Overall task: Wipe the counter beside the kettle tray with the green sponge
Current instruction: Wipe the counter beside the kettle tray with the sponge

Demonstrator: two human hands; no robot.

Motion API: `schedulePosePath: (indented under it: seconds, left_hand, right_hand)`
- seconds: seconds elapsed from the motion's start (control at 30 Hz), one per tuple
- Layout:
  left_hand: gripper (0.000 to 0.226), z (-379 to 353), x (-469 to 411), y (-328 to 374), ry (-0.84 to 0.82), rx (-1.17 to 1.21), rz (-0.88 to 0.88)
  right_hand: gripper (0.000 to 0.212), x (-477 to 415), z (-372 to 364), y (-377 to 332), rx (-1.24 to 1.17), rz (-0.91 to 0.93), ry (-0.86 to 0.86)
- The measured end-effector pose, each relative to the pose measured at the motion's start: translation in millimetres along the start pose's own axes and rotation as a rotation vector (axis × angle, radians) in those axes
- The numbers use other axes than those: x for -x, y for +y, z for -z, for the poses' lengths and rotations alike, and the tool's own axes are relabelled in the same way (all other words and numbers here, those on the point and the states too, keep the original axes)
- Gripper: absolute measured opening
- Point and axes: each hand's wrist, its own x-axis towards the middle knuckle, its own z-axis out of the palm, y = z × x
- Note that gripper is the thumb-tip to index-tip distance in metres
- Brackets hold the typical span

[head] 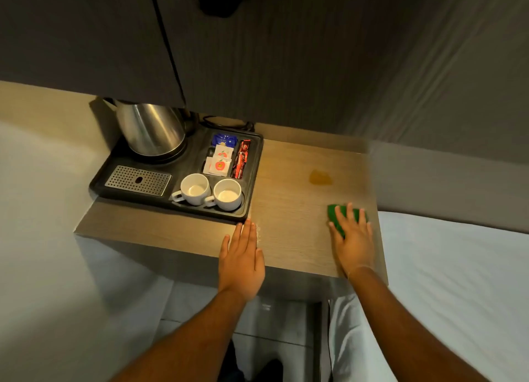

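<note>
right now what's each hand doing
Left hand: open, flat on the counter edge, holding nothing.
Right hand: pressed on the green sponge.

Probably a hotel room: kettle tray with cups, sachets, beside a bed.

A steel kettle stands at the upper left of centre, partly hidden under dark cabinets that fill the top of the frame. Below it lies a perforated metal grate. Two empty white cups sit side by side, with sachets above them, probably tea and sugar. A pale sheet fills the lower right.
</note>
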Motion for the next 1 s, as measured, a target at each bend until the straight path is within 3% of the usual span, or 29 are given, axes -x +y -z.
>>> schedulePosePath:
  seconds: [0.17, 0.3, 0.4, 0.53, 0.7, 0.8, 0.87, 1.0]
  left_hand:
    - [0.075, -3.7, -2.6, -6.4, -0.01, -0.002, -0.009]
    - [0.074, -5.4, -2.1, -5.5, 0.015, 0.001, -0.021]
    - [0.075, -2.4, -2.9, -5.0, 0.009, 0.021, -0.01]
    - [0.075, -0.9, -3.5, -5.2, -0.025, 0.012, -0.024]
    - [0.074, 7.1, -5.1, -6.9, -0.099, 0.028, -0.032]
    - [0.077, 8.1, -6.7, -6.7, -0.129, 0.029, -0.034]
    - [0.078, 7.0, -6.6, -7.7, -0.132, 0.007, -0.03]
    - [0.079, 7.1, -7.3, -8.3, -0.148, 0.009, -0.04]
  right_hand:
    - [0.051, -90.4, 0.6, -83.1, -0.033, -0.11, 0.015]
    - [0.059, -44.2, -41.1, -151.9, -0.062, 0.288, -0.079]
    - [0.069, 35.6, -56.8, -122.4, -0.025, 0.457, -0.106]
    - [0.075, 66.8, -32.8, -49.0, -0.002, 0.351, -0.145]
    - [0.049, -61.5, 17.5, -50.3, -0.078, -0.054, 0.046]
    - [0.049, -139.6, 22.8, -71.8, -0.051, -0.098, 0.027]
    - [0.048, -162.0, 17.0, -98.4, -0.034, -0.033, 0.007]
    - [0.051, -114.2, -11.9, -153.5, -0.076, 0.328, -0.123]
